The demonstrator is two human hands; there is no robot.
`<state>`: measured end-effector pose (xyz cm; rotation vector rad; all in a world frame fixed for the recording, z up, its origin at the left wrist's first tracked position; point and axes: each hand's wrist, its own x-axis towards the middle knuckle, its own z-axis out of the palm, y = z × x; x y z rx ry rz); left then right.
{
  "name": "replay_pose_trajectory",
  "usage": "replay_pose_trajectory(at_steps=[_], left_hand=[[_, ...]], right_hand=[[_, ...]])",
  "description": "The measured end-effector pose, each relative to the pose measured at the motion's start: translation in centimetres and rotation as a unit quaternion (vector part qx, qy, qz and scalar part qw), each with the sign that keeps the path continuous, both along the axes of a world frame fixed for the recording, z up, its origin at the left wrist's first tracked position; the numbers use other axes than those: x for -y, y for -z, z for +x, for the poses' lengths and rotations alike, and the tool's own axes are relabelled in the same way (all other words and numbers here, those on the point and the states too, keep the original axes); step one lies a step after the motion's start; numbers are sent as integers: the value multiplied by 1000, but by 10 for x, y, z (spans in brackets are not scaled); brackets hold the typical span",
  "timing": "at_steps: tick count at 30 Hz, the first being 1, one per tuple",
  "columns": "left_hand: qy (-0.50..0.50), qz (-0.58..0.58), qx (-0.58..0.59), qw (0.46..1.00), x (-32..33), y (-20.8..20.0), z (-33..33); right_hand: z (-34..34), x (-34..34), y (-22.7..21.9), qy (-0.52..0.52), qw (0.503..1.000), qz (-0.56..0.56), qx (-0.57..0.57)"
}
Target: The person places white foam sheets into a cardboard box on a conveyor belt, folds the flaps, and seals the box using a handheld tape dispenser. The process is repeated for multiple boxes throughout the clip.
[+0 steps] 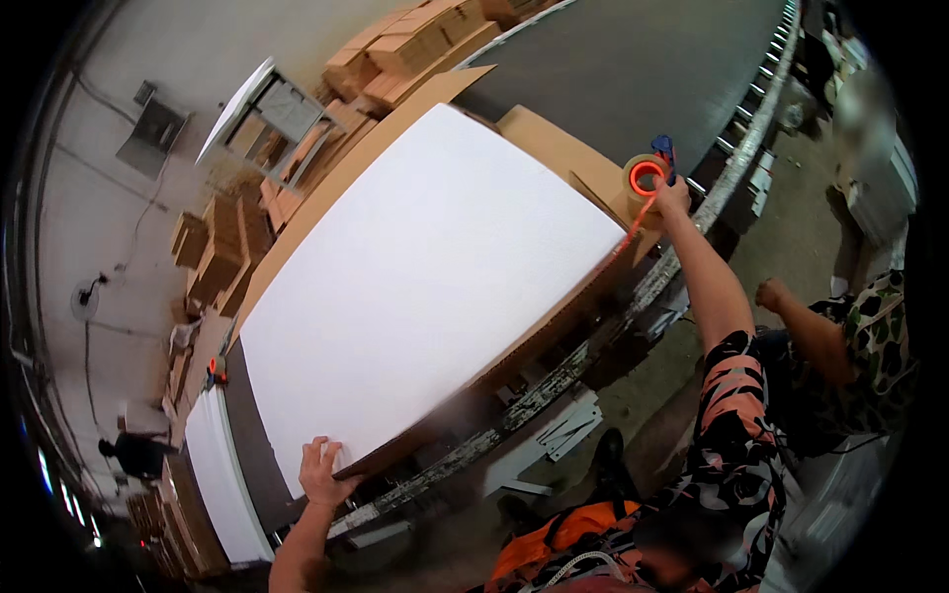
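A large white foam sheet (425,287) lies in a long, shallow cardboard box (554,143) in front of me, its far-end flaps standing open. My right hand (672,196) is closed around a tape dispenser (662,153) with a blue frame, at the box's right far corner. The dispenser carries a roll of brown tape (633,178) around an orange hub. A reddish strip runs from it along the box's near edge. At the near left corner, my left hand (324,476) rests with its fingers spread on the sheet and its thumb by the box's side.
Under the box runs a conveyor with a dark belt (633,59) and a worn metal rail (554,385). Another white panel (219,474) and an orange tape dispenser (216,371) are at left. Cardboard boxes (415,44) are stacked beyond. A co-worker's arm (811,331) is close on my right.
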<state>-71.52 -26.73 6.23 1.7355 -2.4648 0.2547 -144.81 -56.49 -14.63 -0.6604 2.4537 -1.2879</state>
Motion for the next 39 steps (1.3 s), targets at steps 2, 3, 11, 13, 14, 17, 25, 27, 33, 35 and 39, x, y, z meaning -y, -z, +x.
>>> replay_pose_trajectory(at_steps=[2, 3, 11, 13, 14, 17, 25, 27, 33, 35, 39], left_hand=[[-2, 8, -1, 1000, 2, -3, 2], [-7, 18, 1, 1000, -1, -5, 6], [-19, 46, 26, 998, -23, 22, 44], [26, 67, -5, 997, 5, 17, 40], [43, 74, -33, 996, 18, 29, 47], [65, 58, -72, 994, 16, 45, 71], [63, 45, -65, 995, 5, 47, 75], [117, 20, -119, 986, 0, 58, 92], [-56, 85, 5, 995, -45, 39, 173], [-65, 147, 3, 987, -36, 36, 170], [113, 89, -35, 989, 21, 43, 16]], right_hand=[[-12, 30, 26, -99, 992, 79, -14], [-8, 39, 31, -93, 990, 109, 18], [163, -157, -143, -409, 721, -167, -533], [206, -170, -163, -531, 625, -93, -564], [219, -159, -164, -542, 649, -63, -530], [246, -130, -159, -575, 644, 72, -499], [244, -115, -153, -580, 587, 126, -551], [247, -115, -147, -578, 583, 127, -557], [263, -126, -166, -601, 601, 150, -504], [257, -129, -163, -600, 604, 133, -507], [274, -129, -178, -627, 625, 131, -446]])
